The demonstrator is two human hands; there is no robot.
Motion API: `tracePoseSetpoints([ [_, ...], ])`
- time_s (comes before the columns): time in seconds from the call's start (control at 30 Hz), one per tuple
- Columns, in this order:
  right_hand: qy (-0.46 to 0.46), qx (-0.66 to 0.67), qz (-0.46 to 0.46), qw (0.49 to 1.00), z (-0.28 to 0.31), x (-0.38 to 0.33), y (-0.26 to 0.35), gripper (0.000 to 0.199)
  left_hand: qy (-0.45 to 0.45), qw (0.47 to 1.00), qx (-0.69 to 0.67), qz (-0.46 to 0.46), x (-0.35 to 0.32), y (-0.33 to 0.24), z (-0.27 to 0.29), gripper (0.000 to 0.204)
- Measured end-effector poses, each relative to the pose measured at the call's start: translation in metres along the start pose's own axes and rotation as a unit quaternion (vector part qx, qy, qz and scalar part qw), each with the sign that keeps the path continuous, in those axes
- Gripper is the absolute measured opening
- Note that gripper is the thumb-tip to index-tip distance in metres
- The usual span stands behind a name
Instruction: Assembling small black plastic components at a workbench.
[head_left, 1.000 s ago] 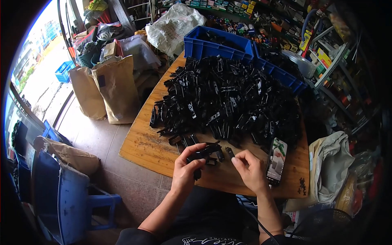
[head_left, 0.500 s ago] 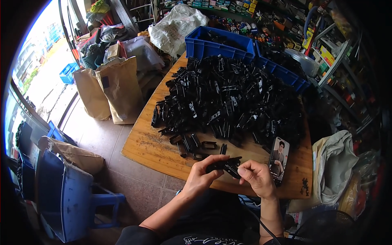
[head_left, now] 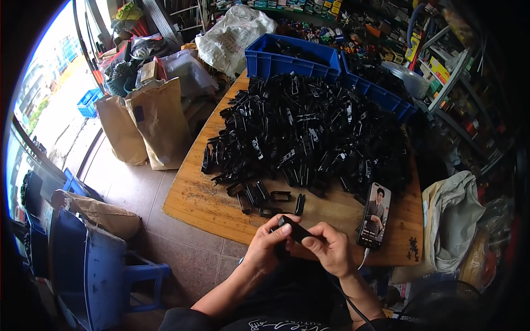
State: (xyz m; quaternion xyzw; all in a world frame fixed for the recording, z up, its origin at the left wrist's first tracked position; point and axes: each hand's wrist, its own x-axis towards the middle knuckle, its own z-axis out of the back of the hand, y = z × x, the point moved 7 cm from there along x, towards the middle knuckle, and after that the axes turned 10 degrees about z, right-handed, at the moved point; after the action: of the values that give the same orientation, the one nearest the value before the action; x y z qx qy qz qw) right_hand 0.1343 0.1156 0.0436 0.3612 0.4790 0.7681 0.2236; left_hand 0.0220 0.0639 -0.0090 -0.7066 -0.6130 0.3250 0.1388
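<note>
Near the front edge of the table, my left hand (head_left: 263, 247) and my right hand (head_left: 334, 252) are both closed on a dark, narrow black part (head_left: 296, 229). Its smooth side faces up, slanting down toward my right thumb. Another dark portion hangs below my left fingers; whether it belongs to the same part I cannot tell. Just beyond my hands, several loose black frame-shaped parts (head_left: 280, 196) lie on the wood. A large heap of similar black parts (head_left: 314, 132) covers the far side of the table.
A lit phone (head_left: 374, 215) with a white cable leans at the heap's right. Small black bits (head_left: 413, 249) lie near the right edge of the wooden table (head_left: 193, 190). Blue crates (head_left: 292, 62) stand behind. Paper bags (head_left: 160, 127) and a blue stool (head_left: 144, 276) are leftward; a pale sack (head_left: 452, 220) is rightward.
The black part has been turned, so a smooth long side now shows. My right hand has shifted left and down, uncovering the phone's lower end and cable.
</note>
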Motion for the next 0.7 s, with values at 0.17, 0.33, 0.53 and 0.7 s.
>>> tracePoseSetpoints([
  [0.17,0.057,-0.157,0.173,0.971,-0.027,0.02,0.029,0.026,-0.029,0.998,-0.037,-0.049,-0.006,-0.013,0.017,0.021],
  [0.33,0.097,-0.224,0.262,0.934,-0.043,0.035,0.041,0.03,-0.11,0.985,-0.018,-0.13,-0.018,-0.026,0.026,0.018],
  [0.53,0.073,-0.216,0.219,0.949,-0.043,0.037,0.042,0.036,-0.15,0.967,0.043,-0.201,-0.023,-0.041,0.022,0.024],
  [0.7,0.024,-0.242,0.242,0.939,-0.043,0.032,0.034,0.033,-0.147,0.975,0.029,-0.166,-0.011,-0.029,0.03,0.021],
])
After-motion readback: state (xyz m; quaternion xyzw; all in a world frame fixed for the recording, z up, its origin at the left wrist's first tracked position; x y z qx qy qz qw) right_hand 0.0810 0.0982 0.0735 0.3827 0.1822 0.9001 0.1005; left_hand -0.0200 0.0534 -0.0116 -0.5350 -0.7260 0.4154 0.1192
